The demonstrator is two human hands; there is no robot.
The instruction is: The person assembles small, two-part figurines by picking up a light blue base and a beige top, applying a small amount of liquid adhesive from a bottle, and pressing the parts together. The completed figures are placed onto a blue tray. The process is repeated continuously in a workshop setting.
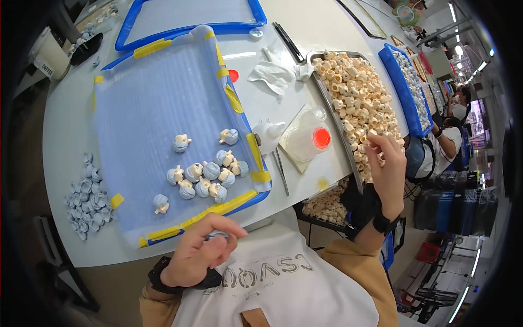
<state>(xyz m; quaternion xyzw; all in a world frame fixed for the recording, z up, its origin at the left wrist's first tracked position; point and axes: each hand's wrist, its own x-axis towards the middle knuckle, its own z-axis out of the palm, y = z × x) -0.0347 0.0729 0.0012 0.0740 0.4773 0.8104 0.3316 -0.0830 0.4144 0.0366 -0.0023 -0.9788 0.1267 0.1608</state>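
Observation:
My left hand [202, 248] is closed in front of my apron, near the table edge, with a small light-blue cap-shaped piece [218, 235] between thumb and fingers. My right hand [391, 169] reaches over a metal tray [348, 146] heaped with small cream doll-head-like pieces [357, 92]. Its fingers curl down at the pile's near right end; what lies between them is hidden. On a blue tray lined with a pale sheet [152, 103] sit several cream pieces joined to light-blue caps [211, 170]. A pile of loose light-blue caps [87, 201] lies left of that tray.
Between the trays stand a clear tub with a red disc [305, 140], a white squeeze bottle [268, 135], tweezers [281, 170] and crumpled tissue [275, 73]. A blue bin [407, 92] is beyond at right, near other people. A white cup [50, 54] stands far left.

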